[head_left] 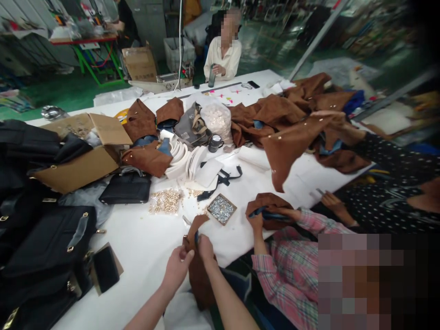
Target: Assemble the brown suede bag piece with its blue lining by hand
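Observation:
A brown suede-like piece (199, 279) with some blue lining hangs over the table's near edge, between my two hands. My left hand (178, 263) is closed on its left side, thumb and fingers pinched near the upper part. From the right, my right hand (205, 250) grips the same piece, its fingers partly hidden in the folds. Just beyond my hands stands a small square box of silvery metal pieces (222, 209). A clear bag of small gold-coloured pieces (165, 201) lies farther left, with several loose ones beside it.
Black handbags (48, 243) and a cardboard box (79, 169) crowd the left side. Brown pieces (261, 114) pile up at the back right. Beside me, a person in a plaid shirt (292, 270) handles another brown piece; a polka-dot sleeve (388, 160) reaches in beyond. Someone sits opposite.

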Available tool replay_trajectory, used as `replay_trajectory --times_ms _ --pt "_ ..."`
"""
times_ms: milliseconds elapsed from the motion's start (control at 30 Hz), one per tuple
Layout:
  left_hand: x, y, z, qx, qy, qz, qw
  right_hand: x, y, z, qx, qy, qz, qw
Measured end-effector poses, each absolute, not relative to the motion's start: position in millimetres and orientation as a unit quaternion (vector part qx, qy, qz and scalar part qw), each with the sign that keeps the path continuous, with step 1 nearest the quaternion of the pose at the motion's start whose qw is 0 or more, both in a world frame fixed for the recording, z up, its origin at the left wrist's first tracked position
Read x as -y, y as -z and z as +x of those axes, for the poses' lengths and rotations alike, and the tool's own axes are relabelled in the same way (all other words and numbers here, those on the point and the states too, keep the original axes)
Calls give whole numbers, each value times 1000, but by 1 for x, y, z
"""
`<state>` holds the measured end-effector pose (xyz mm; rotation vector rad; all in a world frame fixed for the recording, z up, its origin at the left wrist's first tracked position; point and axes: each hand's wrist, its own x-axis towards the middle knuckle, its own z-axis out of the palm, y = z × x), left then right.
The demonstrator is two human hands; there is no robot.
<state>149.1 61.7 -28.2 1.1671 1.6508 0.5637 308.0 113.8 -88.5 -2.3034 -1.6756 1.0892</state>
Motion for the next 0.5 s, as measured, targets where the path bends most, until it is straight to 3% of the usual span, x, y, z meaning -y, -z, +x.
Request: replay_trajectory --times_ms 100,267,500 --pt "-65 24 119 -720 -217 402 523 -111 92 299 549 -336 -764 41" --pt "-66 23 63 -617 -206 267 711 -109 95 292 554 -320 -769 14" --pt "-92 39 40 -639 -263 176 701 -110 92 295 574 -337 -744 53"
